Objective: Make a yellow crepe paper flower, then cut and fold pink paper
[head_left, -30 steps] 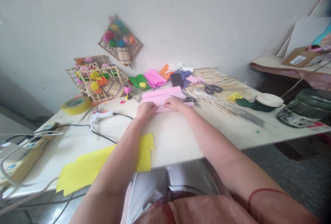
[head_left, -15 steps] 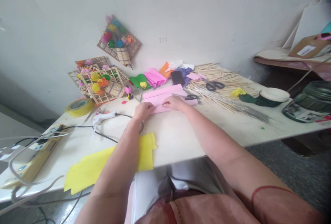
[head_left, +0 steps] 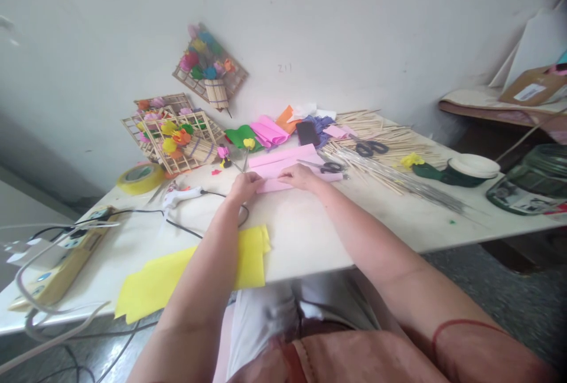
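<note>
A pink sheet (head_left: 283,161) lies folded on the white table (head_left: 305,232), far from the near edge. My left hand (head_left: 245,184) presses its near left corner with fingers curled together on the fold. My right hand (head_left: 300,176) rests on the near edge of the same sheet, fingers flat and pinching the fold. Small scissors (head_left: 330,167) lie on the pink sheet just right of my right hand.
A yellow sheet (head_left: 190,271) overhangs the near edge. A white glue gun (head_left: 181,196), its cable and a power strip (head_left: 66,250) lie left, with yellow tape (head_left: 139,177) and stick frames with flowers (head_left: 177,138) behind. Bamboo sticks (head_left: 385,141), black scissors (head_left: 371,148), wires and jars sit right.
Both hands stay on the pink sheet's near edge, the left hand shifting slightly along the fold. The camera has moved a little, nothing else on the table has changed.
</note>
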The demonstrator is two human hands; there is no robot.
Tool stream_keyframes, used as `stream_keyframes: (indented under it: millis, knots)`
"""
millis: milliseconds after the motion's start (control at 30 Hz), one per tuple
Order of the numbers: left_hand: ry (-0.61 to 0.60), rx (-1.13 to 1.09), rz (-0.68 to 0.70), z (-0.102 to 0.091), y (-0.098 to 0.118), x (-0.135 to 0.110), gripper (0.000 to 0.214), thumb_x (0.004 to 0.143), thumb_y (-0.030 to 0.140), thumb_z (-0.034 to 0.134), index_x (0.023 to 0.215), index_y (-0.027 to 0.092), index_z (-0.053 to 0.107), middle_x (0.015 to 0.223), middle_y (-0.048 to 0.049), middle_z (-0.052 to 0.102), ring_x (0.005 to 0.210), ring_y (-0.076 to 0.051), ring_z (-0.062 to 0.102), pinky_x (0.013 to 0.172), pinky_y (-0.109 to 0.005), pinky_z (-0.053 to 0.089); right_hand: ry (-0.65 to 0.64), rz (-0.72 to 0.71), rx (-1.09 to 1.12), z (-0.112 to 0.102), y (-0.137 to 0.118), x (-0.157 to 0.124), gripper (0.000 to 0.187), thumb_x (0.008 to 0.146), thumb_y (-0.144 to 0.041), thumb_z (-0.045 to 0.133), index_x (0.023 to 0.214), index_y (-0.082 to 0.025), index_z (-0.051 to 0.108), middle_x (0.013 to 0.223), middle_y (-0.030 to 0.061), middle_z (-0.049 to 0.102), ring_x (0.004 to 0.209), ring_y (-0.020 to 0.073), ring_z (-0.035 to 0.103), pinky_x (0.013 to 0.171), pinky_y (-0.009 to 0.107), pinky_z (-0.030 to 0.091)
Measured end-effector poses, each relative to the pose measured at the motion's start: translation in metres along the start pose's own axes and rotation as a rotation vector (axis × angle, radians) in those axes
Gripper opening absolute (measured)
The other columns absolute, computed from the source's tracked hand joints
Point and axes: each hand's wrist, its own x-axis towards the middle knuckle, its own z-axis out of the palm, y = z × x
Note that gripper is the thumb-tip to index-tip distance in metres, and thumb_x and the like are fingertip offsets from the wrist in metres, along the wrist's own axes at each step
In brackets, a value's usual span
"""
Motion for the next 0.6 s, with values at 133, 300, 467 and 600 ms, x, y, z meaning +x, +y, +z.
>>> stream_keyframes:
  millis: [133,300,467,600]
  knots:
    - [0.002,-0.177,-0.021,0.002,0.002,0.0,0.049,0.067,0.058,0.05,0.073,0.012,0.065,0.056,-0.0009,0.056,0.055,-0.012,0.049,0.055,-0.023,0.039,0.003,0.019,-0.043,0.002,-0.006,0.002,0.019,0.076,-0.034,0.054,0.078,-0.023,0.069,0.078,-0.0011,0.068,0.071,0.0116,0.057,0.057,0.02,0.033]
    - [-0.021,-0.307,-0.092,0.0,-0.001,-0.003,0.064,0.071,0.067,0.035,0.078,0.01,0.065,0.061,-0.0035,0.059,0.056,-0.012,0.051,0.057,-0.024,0.041,0.008,0.003,-0.042,0.006,-0.002,0.004,0.017,0.074,-0.032,0.055,0.077,-0.022,0.069,0.077,-0.0004,0.068,0.071,0.0121,0.057,0.058,0.02,0.033]
    - [-0.04,-0.196,-0.025,0.001,-0.007,-0.002,0.05,0.065,0.061,0.051,0.069,0.013,0.064,0.052,0.0004,0.053,0.051,-0.01,0.045,0.052,-0.022,0.036,0.014,-0.01,-0.036,0.006,-0.002,0.003,0.017,0.074,-0.031,0.055,0.075,-0.021,0.068,0.074,-0.0001,0.067,0.07,0.012,0.057,0.058,0.02,0.033]
    - [-0.008,-0.188,-0.019,0.003,-0.009,0.0,0.045,0.062,0.057,0.056,0.068,0.013,0.063,0.053,0.0005,0.053,0.052,-0.01,0.045,0.052,-0.022,0.035,0.019,-0.016,-0.035,0.004,-0.004,0.001,0.017,0.074,-0.031,0.055,0.075,-0.021,0.068,0.074,-0.0005,0.067,0.069,0.0116,0.056,0.057,0.02,0.033]
